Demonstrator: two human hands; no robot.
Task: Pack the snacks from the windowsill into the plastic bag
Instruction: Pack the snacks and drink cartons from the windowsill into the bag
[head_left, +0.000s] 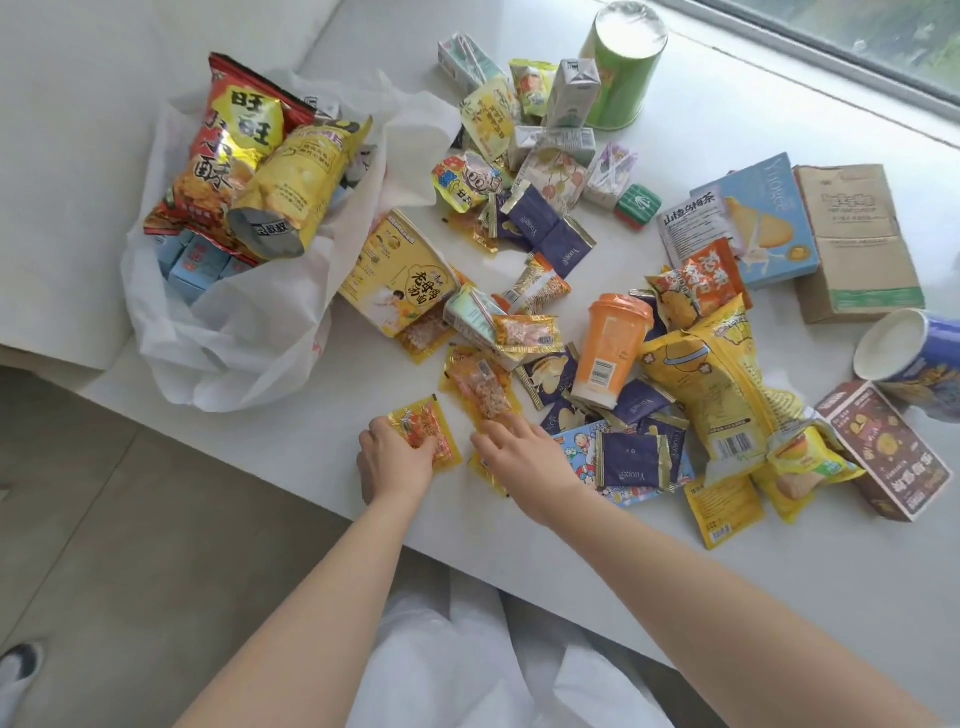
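Plastic bag (234, 332) at far left on windowsill (675, 545), mouth open, already holding 2 chip bags. Left hand (395, 462) next, fingers curled over small yellow sachet (434, 436) near front edge, gripping it. Right hand (519, 447) just beside, fingers extended, tips resting on clear yellow packet (480, 389), not closed round it. Packet's long axis running away toward upper left. Bag well apart to upper left; left hand nearer, likely first to carry. Loose snacks (675, 338) spread rightward.
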